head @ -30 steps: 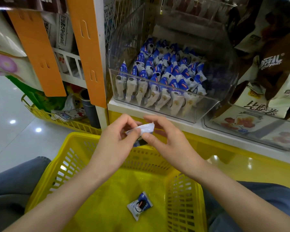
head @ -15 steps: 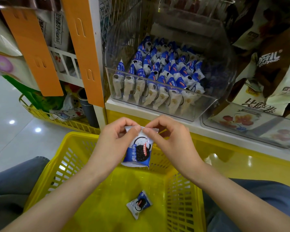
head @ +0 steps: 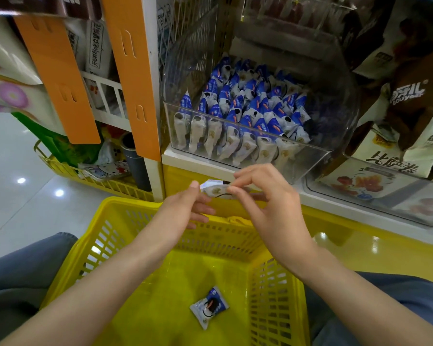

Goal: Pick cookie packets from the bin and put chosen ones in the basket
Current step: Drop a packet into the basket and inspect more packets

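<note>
Shelf (head: pixel 183 157): white ledge on a yellow base, facing the seated person. Basket (head: pixel 133 202): yellow, slatted, open-topped, resting between the person's knees with its far rim close against the shelf base. Bin (head: pixel 316 163): clear plastic, standing on the ledge above and beyond the basket, open on top. Bin packets (head: pixel 248 108): blue-and-white, standing in close rows, filling most of the bin. Right hand (head: pixel 268 203): raised over the basket's far rim, thumb and forefinger pinched on the right end of one packet, the other fingers curled. Left hand (head: pixel 183 211): level with the right, thumb tip at the packet's left end, fingers stretched out beneath it; whether it grips or only steadies cannot be told. Packet (head: pixel 216 189): held in the air between the two hands, below the bin's front wall and just over the basket's far rim; long axis across, from left hand to right, pale face upward. Loose packet (head: pixel 209 305): lying flat on the basket floor, nearer the person, well apart from both hands. Judgement: the packet seems under inspection; if chosen, its place lies straight below and a little toward the person, and the right hand, having the sure hold, is best set to lower it.
</note>
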`<state>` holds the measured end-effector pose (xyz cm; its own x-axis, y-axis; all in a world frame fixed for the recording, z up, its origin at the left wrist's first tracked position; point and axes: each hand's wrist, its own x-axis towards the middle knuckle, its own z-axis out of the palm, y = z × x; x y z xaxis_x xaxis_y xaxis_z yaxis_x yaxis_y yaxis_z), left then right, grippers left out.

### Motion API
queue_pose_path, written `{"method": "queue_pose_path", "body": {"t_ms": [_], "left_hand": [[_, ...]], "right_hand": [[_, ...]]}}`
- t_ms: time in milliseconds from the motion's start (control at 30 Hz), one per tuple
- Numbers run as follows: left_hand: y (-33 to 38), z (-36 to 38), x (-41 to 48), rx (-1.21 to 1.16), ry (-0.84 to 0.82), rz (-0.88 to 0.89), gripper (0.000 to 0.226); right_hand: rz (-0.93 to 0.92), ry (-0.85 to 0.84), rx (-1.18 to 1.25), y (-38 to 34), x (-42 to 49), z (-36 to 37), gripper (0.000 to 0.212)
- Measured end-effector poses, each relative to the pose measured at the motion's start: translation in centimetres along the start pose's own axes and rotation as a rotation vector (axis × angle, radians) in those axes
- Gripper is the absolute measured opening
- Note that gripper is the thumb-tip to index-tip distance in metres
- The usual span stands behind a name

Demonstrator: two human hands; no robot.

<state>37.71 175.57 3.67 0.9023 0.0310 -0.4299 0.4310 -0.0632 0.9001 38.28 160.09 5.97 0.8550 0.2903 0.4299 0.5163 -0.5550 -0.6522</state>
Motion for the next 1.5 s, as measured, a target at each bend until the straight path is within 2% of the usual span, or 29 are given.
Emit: {"method": "queue_pose_path", "body": {"t_ms": [67, 133, 200, 267, 333, 467, 600, 700, 733, 800, 867, 1000, 1100, 1333, 1500], "left_hand": [[0.5, -0.2, -0.1, -0.205, -0.056, -0.079, 0.046], [0.5, -0.7, -0.2, -0.353, -0.105, -0.029, 0.045], [0.5, -0.9, -0.5, -0.424, -0.137, 0.049, 0.038], [0.5, -0.8, -0.8, -0.416, -0.086, 0.107, 0.022], [0.4, -0.6, -0.8, -0.344, -0.007, 0.135, 0.015], [0.3, -0.3, -0.7, -0.247, 0.036, 0.157, 0.017], [0.1, 0.1, -0.9, -0.127, -0.034, 0.286, 0.017], [-0.8, -0.1, -0.7, 0.289, 0.149, 0.485, 0.017], [-1.0, -0.1, -0.8, 0.386, 0.194, 0.545, 0.021], [-1.3, 0.1, -1.0, 0.451, 0.149, 0.606, 0.025], [-1.5, 0.4, -1.3, 0.476, 0.082, 0.612, 0.029], [-1.8, 0.3, -1.1, 0.517, 0.093, 0.637, 0.037], [-1.7, 0.1, -1.0, 0.560, 0.077, 0.657, 0.042], [-1.2, -0.4, -1.3, 0.681, 0.059, 0.662, 0.040], [-1.4, -0.3, -1.4, 0.633, 0.081, 0.621, 0.029]], "right_hand": [[-0.077, -0.077, -0.055, -0.1, -0.5, 0.2, 0.011], [-0.150, -0.131, -0.136, -0.3, -0.8, 0.4, 0.019], [-0.223, -0.161, -0.206, -0.2, -1.0, 0.5, 0.021], [-0.210, -0.176, -0.166, -0.3, -1.1, 0.6, 0.018], [-0.068, -0.144, -0.003, -0.7, -1.2, 0.8, 0.014], [0.316, -0.001, 0.280, -1.0, -0.5, 0.9, 0.027], [0.683, -0.134, 0.725, -0.7, 0.2, 0.5, 0.025], [0.751, -0.123, 0.750, -0.9, 0.2, 0.6, 0.022], [0.760, -0.097, 0.719, -0.8, 0.1, 0.7, 0.021], [0.769, -0.080, 0.655, -0.6, -0.1, 1.0, 0.020], [0.757, -0.093, 0.621, -0.5, -0.3, 1.2, 0.019], [0.698, -0.100, 0.534, -0.4, -0.3, 1.4, 0.005], [0.652, -0.099, 0.350, 0.1, -0.1, 1.0, 0.011], [0.704, -0.101, 0.515, 0.4, 0.5, 0.3, 0.008], [0.516, -0.153, 0.361, -0.1, -0.1, 0.7, 0.013]]}}
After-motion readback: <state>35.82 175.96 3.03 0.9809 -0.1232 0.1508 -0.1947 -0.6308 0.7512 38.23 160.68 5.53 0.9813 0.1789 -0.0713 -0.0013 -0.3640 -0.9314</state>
